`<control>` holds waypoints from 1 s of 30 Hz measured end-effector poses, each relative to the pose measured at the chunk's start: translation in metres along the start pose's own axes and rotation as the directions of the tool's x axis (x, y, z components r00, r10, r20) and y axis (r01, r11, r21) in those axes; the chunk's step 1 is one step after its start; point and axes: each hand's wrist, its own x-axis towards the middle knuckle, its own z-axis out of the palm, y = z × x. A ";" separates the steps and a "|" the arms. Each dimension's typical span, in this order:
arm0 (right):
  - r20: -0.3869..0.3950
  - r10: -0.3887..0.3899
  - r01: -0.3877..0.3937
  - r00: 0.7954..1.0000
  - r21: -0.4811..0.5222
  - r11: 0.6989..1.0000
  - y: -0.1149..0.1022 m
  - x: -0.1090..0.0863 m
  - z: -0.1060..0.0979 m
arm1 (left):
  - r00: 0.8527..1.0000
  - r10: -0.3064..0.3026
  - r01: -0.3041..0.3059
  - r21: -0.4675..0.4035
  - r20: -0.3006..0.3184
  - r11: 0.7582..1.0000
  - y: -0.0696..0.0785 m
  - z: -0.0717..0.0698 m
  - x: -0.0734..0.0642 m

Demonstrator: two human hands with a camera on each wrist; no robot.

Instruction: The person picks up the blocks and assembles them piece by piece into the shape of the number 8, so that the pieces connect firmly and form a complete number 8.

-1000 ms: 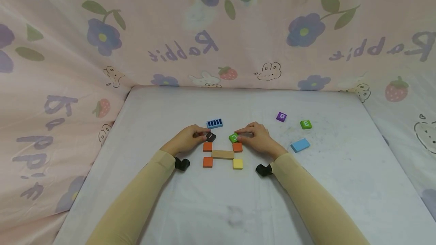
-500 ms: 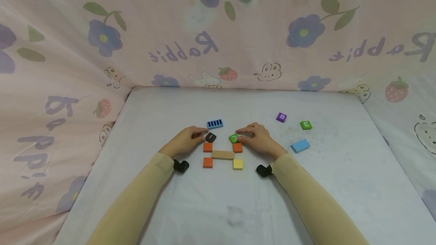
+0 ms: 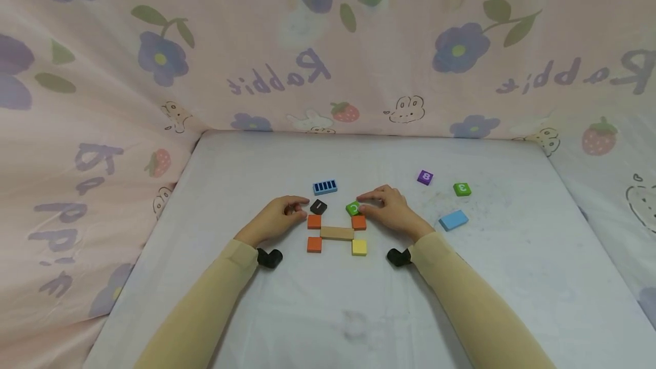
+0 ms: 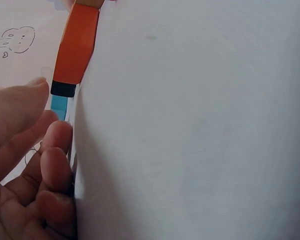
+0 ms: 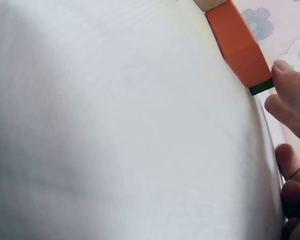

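My left hand (image 3: 277,216) is just left of a black block (image 3: 318,206) marked with a white stroke, its fingers loosely bent and a small gap from the block. In the left wrist view, the thumb and fingers stand apart with nothing between them. My right hand (image 3: 392,211) pinches a green block (image 3: 352,208) with a white mark between thumb and index finger; the fingers partly cover it. Both blocks sit turned at an angle behind two orange blocks (image 3: 314,221). A wooden bar (image 3: 337,233) lies between these and a front pair, one orange (image 3: 314,245), one yellow (image 3: 359,247).
A blue block with dark stripes (image 3: 325,187) lies behind the black one. At the right are a purple block with an 8 (image 3: 425,177), a green block with a 3 (image 3: 462,189) and a plain blue block (image 3: 454,220). Patterned cloth (image 3: 359,44) rises behind the white table (image 3: 328,312).
My left hand has let go of the black block and drawn back a little to the left. The black block stays in place, and my right hand has hardly moved.
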 end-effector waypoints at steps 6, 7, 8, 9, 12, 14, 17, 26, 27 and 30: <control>-0.008 -0.004 0.004 1.000 0.008 1.000 0.002 0.000 0.000 | 1.000 -0.023 0.023 -0.005 -0.011 1.000 0.001 0.000 0.002; -0.011 -0.005 0.005 1.000 0.011 1.000 0.001 0.000 0.000 | 0.999 -0.030 0.030 0.000 -0.017 1.000 0.002 0.000 0.002; -0.015 -0.007 0.007 1.000 0.016 1.000 0.001 0.000 0.000 | 0.999 -0.035 0.035 0.004 -0.025 0.999 0.002 -0.001 0.003; -0.020 -0.010 0.010 1.000 0.020 1.000 0.001 0.000 -0.001 | 0.999 -0.042 0.042 0.008 -0.031 0.999 0.003 -0.002 0.004; -0.035 -0.019 0.020 0.999 0.027 0.999 0.001 0.000 -0.001 | 0.997 -0.054 0.055 0.010 -0.054 0.998 0.006 -0.005 0.010; -0.041 -0.023 0.024 0.999 0.028 0.999 0.002 0.000 -0.001 | 0.996 -0.058 0.059 0.008 -0.065 0.998 0.008 -0.007 0.015; -0.037 -0.029 0.030 0.999 0.028 0.999 0.002 0.001 -0.001 | 0.995 -0.070 0.071 0.002 -0.076 0.998 0.011 -0.010 0.024; 0.004 -0.042 0.042 0.999 0.008 0.999 0.001 0.001 -0.001 | 0.997 -0.070 0.069 -0.025 -0.027 0.997 0.021 -0.014 0.052; 0.007 -0.043 0.043 0.999 0.004 0.999 0.001 0.001 -0.002 | 0.997 -0.071 0.071 -0.024 -0.020 0.997 0.021 -0.014 0.055; 0.013 -0.043 0.043 0.999 -0.010 0.999 0.002 0.002 -0.002 | 0.997 -0.080 0.080 -0.012 -0.005 0.997 0.022 -0.013 0.059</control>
